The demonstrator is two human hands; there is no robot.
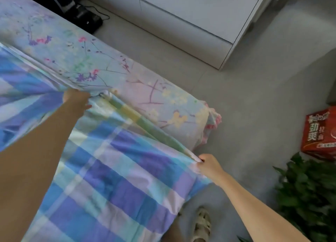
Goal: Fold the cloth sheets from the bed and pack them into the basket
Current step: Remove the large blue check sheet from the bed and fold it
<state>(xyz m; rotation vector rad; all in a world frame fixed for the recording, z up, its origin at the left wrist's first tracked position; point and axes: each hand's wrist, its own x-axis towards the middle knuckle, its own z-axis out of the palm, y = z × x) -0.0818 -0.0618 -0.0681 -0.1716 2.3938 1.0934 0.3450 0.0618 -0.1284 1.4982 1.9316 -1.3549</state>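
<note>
1. Checked blue and purple cloth, the sheet (112,169), is spread over the bed (163,100) and is held stretched along its upper edge.
2. The edge of the sheet is gripped by the left hand (77,99), with fingers curled into the fabric further up the bed.
3. A corner of the sheet is pinched by the right hand (209,166) near the bed's corner, with fingers closed on it.
4. A red box (320,132) and a plant (309,196) are seen on the floor (245,105).
</note>
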